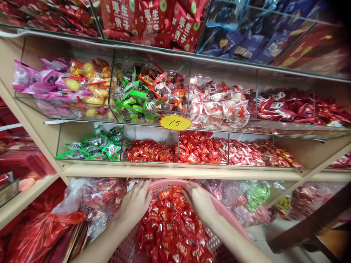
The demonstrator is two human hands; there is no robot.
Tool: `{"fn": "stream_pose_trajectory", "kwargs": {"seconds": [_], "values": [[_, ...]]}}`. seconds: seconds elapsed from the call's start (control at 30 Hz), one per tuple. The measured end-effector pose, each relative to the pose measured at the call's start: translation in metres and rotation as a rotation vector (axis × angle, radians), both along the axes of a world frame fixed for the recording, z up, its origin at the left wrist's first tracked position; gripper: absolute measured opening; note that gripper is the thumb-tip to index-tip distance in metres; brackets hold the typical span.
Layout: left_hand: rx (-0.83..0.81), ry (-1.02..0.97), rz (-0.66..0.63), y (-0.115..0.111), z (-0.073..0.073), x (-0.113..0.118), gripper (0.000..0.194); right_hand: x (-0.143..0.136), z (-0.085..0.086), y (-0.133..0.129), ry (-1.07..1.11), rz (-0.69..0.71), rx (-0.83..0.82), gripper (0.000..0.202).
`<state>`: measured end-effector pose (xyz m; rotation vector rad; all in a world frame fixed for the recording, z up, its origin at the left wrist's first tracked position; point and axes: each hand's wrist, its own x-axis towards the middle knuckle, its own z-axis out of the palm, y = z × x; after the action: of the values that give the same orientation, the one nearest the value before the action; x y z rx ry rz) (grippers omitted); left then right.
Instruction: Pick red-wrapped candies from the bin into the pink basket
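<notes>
A pink perforated plastic basket (233, 223) stands below the shelf, heaped with small candies in shiny red wrappers (175, 226). Over its left rim, my left hand (138, 199) has its fingers bent, with the tips partly hidden. My right hand (199, 201) is curled at the far right rim, its fingertips against the red candies. Both hands appear closed on the basket's edge, the candies lying between them.
Just above, a wooden shelf (181, 171) carries clear bins of wrapped sweets. A yellow price tag (175, 122) reads 15. Tied red bags (46, 226) lie at left, more bagged sweets (252, 201) at right. A dark wooden leg (304, 223) slants in at lower right.
</notes>
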<state>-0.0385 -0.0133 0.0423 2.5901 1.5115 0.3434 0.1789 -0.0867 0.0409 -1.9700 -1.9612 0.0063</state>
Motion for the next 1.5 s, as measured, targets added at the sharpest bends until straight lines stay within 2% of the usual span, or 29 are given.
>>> {"fn": "stream_pose_trajectory", "kwargs": {"seconds": [0.07, 0.13, 0.27, 0.37, 0.5, 0.63, 0.73, 0.87, 1.03, 1.13, 1.23, 1.37, 1.5], "values": [[0.001, 0.018, -0.002, 0.001, -0.001, 0.0, 0.039, 0.003, 0.012, 0.003, -0.005, -0.015, 0.029, 0.021], [-0.001, 0.036, 0.0, 0.002, -0.001, 0.0, 0.041, 0.014, 0.032, 0.01, 0.018, -0.032, 0.11, 0.022], [0.003, 0.04, 0.01, 0.002, 0.0, 0.001, 0.041, 0.052, 0.07, 0.04, 0.002, -0.163, 0.28, 0.022], [0.011, 0.013, 0.006, 0.002, 0.0, 0.001, 0.04, 0.082, 0.078, 0.066, -0.04, -0.29, 0.245, 0.02], [0.018, -0.002, -0.002, 0.003, -0.001, 0.0, 0.039, 0.102, 0.07, 0.087, 0.001, -0.303, 0.127, 0.02], [0.027, 0.002, -0.003, 0.003, -0.002, 0.0, 0.039, 0.103, 0.064, 0.092, 0.044, -0.285, 0.12, 0.014], [0.03, 0.018, -0.004, 0.002, -0.002, 0.0, 0.04, 0.101, 0.065, 0.09, 0.089, -0.281, 0.131, 0.016], [0.027, 0.03, 0.003, -0.001, 0.0, 0.0, 0.04, 0.095, 0.074, 0.075, 0.153, -0.256, 0.204, 0.021], [0.013, 0.035, 0.007, -0.003, 0.004, 0.0, 0.04, 0.07, 0.08, 0.032, 0.211, 0.015, 0.396, 0.031], [0.007, 0.047, 0.019, -0.003, 0.004, 0.002, 0.039, 0.049, 0.07, 0.005, 0.132, 0.19, 0.324, 0.031], [0.009, 0.056, 0.024, -0.002, 0.004, 0.002, 0.04, 0.036, 0.051, -0.015, 0.052, 0.279, 0.196, 0.026], [0.024, 0.053, 0.012, -0.003, 0.003, 0.002, 0.038, 0.034, 0.026, -0.031, -0.074, 0.267, 0.012, 0.015], [0.03, 0.047, 0.006, -0.002, 0.001, 0.002, 0.038, 0.039, 0.012, -0.04, -0.088, 0.228, -0.112, 0.015]]}}
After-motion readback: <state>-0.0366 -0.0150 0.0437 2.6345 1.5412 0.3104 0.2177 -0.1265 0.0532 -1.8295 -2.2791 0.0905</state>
